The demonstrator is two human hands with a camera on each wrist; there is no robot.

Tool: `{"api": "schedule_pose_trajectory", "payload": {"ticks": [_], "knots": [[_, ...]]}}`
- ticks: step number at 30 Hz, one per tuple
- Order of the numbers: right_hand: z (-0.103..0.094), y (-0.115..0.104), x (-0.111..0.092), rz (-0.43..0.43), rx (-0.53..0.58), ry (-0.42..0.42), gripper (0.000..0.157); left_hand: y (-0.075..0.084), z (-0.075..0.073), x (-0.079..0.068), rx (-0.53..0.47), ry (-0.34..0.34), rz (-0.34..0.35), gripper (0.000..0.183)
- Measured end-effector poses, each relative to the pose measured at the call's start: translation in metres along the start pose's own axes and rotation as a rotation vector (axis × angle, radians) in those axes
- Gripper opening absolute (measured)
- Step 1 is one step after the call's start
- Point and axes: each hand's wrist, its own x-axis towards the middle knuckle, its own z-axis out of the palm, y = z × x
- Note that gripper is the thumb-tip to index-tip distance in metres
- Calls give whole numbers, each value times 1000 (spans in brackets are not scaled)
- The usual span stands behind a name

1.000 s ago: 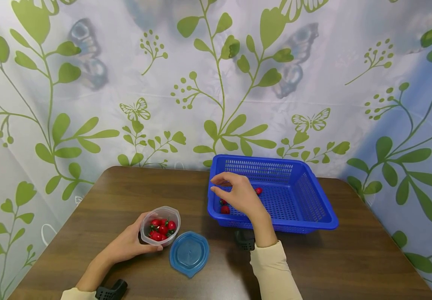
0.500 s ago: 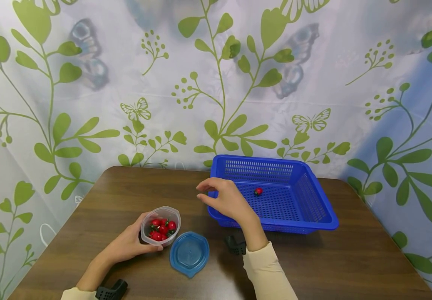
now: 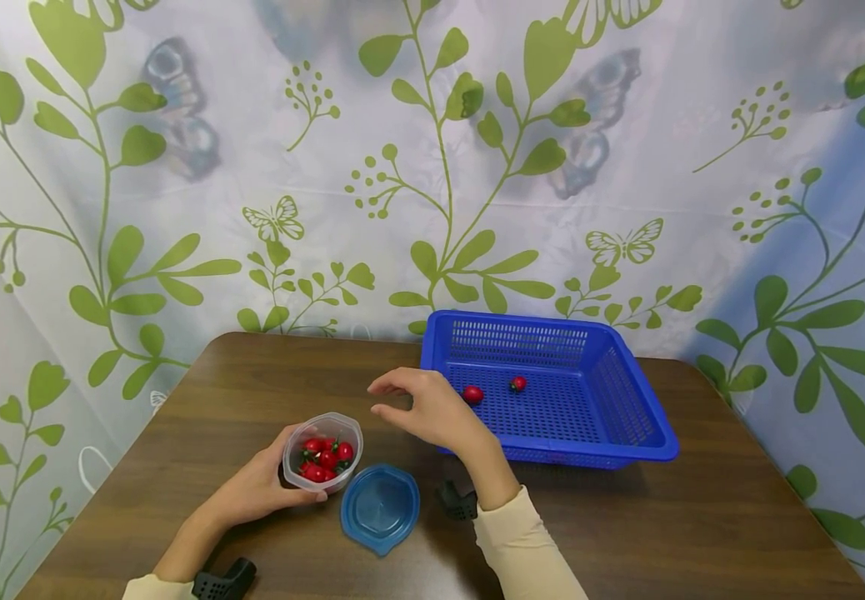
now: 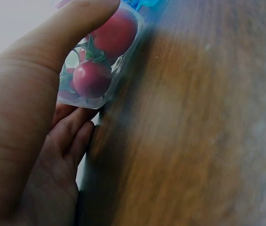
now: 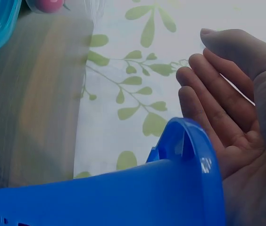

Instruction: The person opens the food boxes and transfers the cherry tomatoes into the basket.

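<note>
My left hand point(image 3: 263, 483) holds a small clear plastic container point(image 3: 352, 433) from its left side, thumb in front and fingers behind. Several red cherry tomatoes point(image 3: 327, 459) with green stems lie inside it. In the left wrist view, a tomato point(image 4: 92, 79) shows through the clear wall below the thumb point(image 4: 83, 21). My right hand point(image 3: 436, 408) hovers at the left edge of a blue plastic basket point(image 3: 638, 408), fingers loosely bent and nothing between them. Two cherry tomatoes show in the basket, one point(image 3: 472, 394) close to the hand and another point(image 3: 518, 383) further right. The hand hides the basket's near left corner.
A blue lid point(image 3: 380, 508) lies flat on the brown wooden table point(image 3: 672, 525), just right of the container. Behind the table hangs a pale curtain point(image 3: 402, 167) with green leaf prints. Each wrist wears a black camera mount, such as the left one point(image 3: 224, 579).
My right hand has moved left and toward me, from over the basket to its left edge. A tomato it covered now shows. The left hand and the container have stayed put.
</note>
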Motion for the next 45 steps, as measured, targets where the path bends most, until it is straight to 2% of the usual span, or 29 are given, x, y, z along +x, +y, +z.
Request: {"api": "schedule_pose_trajectory", "payload": {"ticks": [5, 11, 20, 28, 45], "knots": [[4, -3, 1, 13, -9, -21, 31, 0, 0, -1, -3, 2, 10, 92], [11, -7, 3, -22, -25, -43, 32, -1, 0, 0, -9, -1, 15, 91], [24, -17, 7, -70, -51, -120, 34, -4, 0, 0, -21, -7, 35, 89], [36, -27, 9, -82, -89, -180, 35, -4, -1, 0, -32, -26, 16, 88], [61, -33, 12, -139, -149, -309, 31, -5, -1, 0, -89, -48, 29, 88]]}}
